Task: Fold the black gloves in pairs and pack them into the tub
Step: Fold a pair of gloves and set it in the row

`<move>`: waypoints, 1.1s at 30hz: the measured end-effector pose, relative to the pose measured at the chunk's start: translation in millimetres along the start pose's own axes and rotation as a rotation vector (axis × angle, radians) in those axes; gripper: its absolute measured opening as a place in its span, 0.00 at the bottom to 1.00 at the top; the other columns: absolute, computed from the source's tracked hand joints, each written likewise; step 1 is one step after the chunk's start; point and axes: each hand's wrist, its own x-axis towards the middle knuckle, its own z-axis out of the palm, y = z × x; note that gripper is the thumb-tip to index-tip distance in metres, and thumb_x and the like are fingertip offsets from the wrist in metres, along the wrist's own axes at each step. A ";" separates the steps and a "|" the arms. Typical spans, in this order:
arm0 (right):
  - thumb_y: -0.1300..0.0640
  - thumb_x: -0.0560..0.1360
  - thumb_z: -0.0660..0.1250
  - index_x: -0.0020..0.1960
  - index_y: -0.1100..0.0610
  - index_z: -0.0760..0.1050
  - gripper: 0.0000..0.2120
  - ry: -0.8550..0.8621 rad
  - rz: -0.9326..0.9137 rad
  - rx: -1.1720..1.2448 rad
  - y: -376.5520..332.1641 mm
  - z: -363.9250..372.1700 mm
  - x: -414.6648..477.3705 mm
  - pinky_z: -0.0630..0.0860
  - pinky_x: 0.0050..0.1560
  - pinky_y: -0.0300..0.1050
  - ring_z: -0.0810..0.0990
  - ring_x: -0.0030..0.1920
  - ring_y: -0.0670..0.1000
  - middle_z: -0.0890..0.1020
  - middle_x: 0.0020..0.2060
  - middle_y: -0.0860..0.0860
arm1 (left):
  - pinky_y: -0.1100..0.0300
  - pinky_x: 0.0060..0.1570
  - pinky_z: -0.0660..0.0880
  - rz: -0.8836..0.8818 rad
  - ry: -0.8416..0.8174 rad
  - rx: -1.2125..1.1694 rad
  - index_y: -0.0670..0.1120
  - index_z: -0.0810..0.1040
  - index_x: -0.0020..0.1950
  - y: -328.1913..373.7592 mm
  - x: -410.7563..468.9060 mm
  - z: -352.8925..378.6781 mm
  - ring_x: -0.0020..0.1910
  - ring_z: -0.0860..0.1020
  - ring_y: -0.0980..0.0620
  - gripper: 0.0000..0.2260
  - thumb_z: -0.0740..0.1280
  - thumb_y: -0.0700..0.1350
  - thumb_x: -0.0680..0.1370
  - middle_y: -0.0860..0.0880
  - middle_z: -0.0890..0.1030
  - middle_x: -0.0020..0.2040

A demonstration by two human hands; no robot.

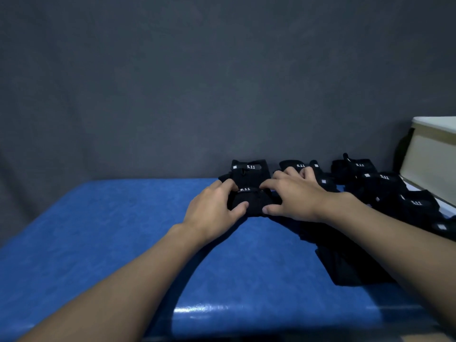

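On the blue table (123, 243), the left hand (212, 208) and right hand (296, 196) pinch the glove pair (251, 202) by its ends, with the tub (429, 154) off to the right.

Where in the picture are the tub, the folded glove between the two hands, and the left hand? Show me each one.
tub (429, 166): head view, on its pale side wall.
folded glove (254, 202): head view, on the black fabric between the thumbs.
left hand (209, 208): head view, on the back of the hand.
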 end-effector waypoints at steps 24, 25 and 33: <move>0.40 0.74 0.66 0.62 0.42 0.73 0.18 0.138 -0.229 0.134 62.5 -64.1 -56.3 0.59 0.61 0.51 0.67 0.61 0.47 0.74 0.55 0.43 | 0.47 0.58 0.71 0.100 0.138 0.103 0.52 0.80 0.53 111.3 -33.8 -17.5 0.53 0.73 0.51 0.15 0.62 0.59 0.74 0.56 0.77 0.52; 0.40 0.74 0.66 0.62 0.42 0.73 0.17 0.148 -0.223 0.140 70.9 -68.0 -66.9 0.59 0.61 0.52 0.67 0.61 0.47 0.75 0.55 0.43 | 0.47 0.58 0.71 0.111 0.139 0.090 0.53 0.80 0.53 123.8 -35.4 -15.7 0.53 0.73 0.51 0.16 0.60 0.60 0.73 0.57 0.78 0.52; 0.42 0.75 0.65 0.64 0.44 0.74 0.18 0.146 -0.008 0.197 146.3 -83.1 -181.6 0.64 0.65 0.55 0.71 0.63 0.50 0.76 0.58 0.45 | 0.48 0.53 0.74 0.328 -0.060 0.038 0.55 0.79 0.47 236.9 -37.6 2.8 0.47 0.76 0.54 0.11 0.63 0.58 0.73 0.57 0.77 0.43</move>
